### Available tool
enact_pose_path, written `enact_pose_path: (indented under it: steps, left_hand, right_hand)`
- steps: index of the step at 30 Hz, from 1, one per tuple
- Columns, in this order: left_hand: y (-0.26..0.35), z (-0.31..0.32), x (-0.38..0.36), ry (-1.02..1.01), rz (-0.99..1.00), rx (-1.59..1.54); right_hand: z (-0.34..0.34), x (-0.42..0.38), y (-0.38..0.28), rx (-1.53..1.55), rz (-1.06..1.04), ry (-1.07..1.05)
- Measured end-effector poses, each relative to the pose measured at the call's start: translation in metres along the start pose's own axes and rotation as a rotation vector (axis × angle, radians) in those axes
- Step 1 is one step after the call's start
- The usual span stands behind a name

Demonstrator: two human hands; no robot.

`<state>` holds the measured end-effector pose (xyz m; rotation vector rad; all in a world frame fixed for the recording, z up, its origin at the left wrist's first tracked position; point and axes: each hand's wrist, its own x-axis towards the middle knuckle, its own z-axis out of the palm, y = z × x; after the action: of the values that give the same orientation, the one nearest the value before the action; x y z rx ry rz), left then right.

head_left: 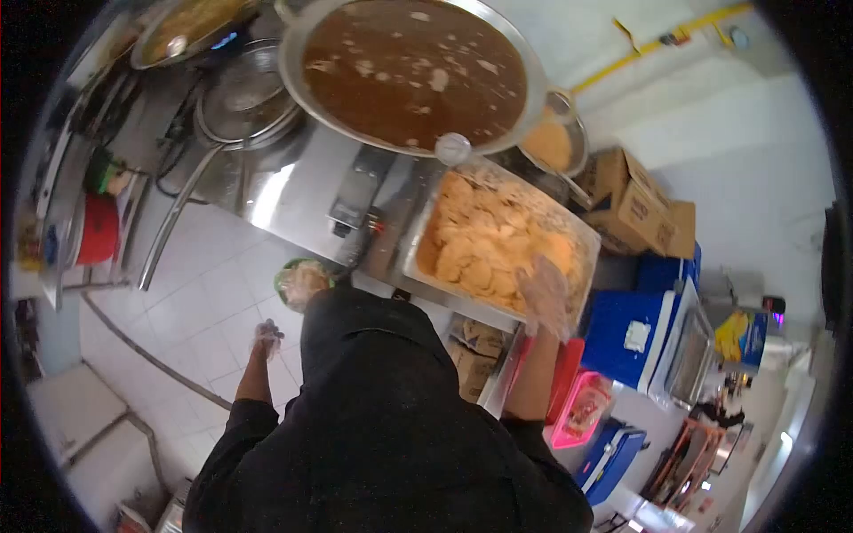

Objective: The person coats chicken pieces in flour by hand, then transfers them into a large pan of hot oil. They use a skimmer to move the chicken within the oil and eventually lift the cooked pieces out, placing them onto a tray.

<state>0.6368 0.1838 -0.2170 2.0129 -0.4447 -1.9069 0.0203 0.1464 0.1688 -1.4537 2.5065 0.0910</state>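
We have our right hand (544, 293), in a clear glove, over the near right corner of the metal tray (586, 253), its fingers reaching onto the orange-coated pieces (480, 253). We cannot tell whether those fingers clamp a piece. The pieces spread across the tray, which sits at the near edge of the steel worktop (298, 200). Our left hand (267, 338) hangs apart from the worktop's near edge, closest to a green bowl (282, 286); we cannot tell how its fingers stand. Beyond the tray's far edge, we see a wide pan (298, 75) of brown liquid (382, 71).
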Motion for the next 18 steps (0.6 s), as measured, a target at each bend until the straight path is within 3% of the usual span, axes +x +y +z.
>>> enact_pose_path:
  steps: [3, 6, 8, 10, 16, 17, 18]
  left_hand:
    - [0.017, 0.033, -0.003, 0.092, 0.025, 0.032]
    - [0.020, 0.052, -0.011, 0.033, 0.173, -0.058]
    - [0.029, 0.064, -0.027, 0.041, 0.157, 0.009]
    - [0.040, 0.073, -0.047, 0.066, 0.066, 0.070]
    - [0.004, 0.080, -0.073, 0.206, 0.015, -0.047]
    - [-0.002, 0.081, -0.083, 0.238, -0.020, -0.039]
    - [-0.022, 0.075, -0.086, 0.145, 0.078, -0.148]
  right_hand:
    - [0.016, 0.024, -0.012, 0.151, -0.152, -0.016]
    - [0.020, 0.048, -0.041, 0.199, -0.238, -0.030]
    - [0.060, 0.094, -0.038, 0.106, -0.279, 0.084]
    - [0.092, 0.134, -0.040, -0.032, -0.298, -0.003]
    - [0.114, 0.184, -0.033, -0.073, -0.289, -0.265]
    - [0.107, 0.183, -0.024, 0.033, -0.365, -0.255]
    - [0.087, 0.180, -0.012, 0.139, -0.440, -0.242]
